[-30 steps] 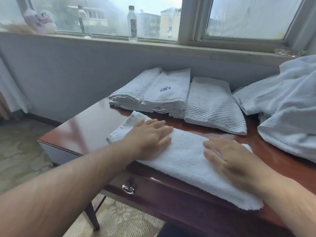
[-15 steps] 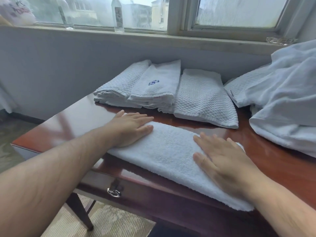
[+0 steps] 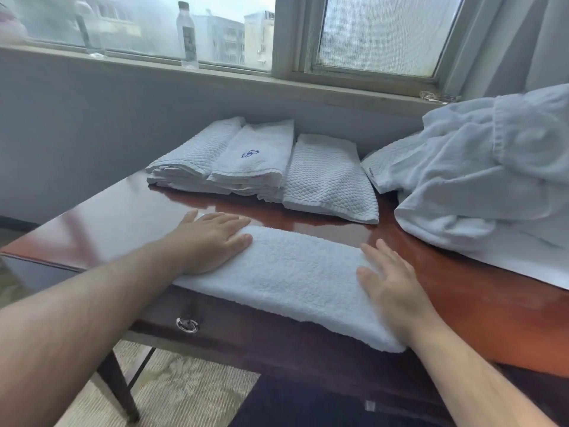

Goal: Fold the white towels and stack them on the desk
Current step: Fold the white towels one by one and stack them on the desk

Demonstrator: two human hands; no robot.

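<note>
Hands at work on hotel linen: a person's left hand (image 3: 212, 241) and right hand (image 3: 391, 291) lie flat, fingers straight and gripping nothing, on opposite ends of a white terry towel (image 3: 292, 272). The towel is folded into a long narrow band along the front edge of a polished reddish-brown desk (image 3: 107, 223), and its near edge slightly overhangs the drawer front, where a metal ring pull (image 3: 187, 325) hangs. It looks thick, soft and light, and its looped pile is likely to cling to skin yet slide easily on the glossy varnish. With no stiffness of its own, it should sag and spring open unless taken at a short end with all layers pinched together, or carried with a palm under the fold. Behind it, against the wall, sits a stack of folded towels (image 3: 252, 161), the top 2 side by side, one in a diamond waffle weave and one smooth with a small blue embroidered emblem. Just beside the stack on the right lies 1 separate waffle-weave towel (image 3: 329, 180). A heap of unfolded white linen (image 3: 492, 186) covers the desk's right end; how many pieces it holds cannot be told from this angle. A clear plastic bottle (image 3: 187, 35) stands on the window ledge (image 3: 215, 78) above.
</note>
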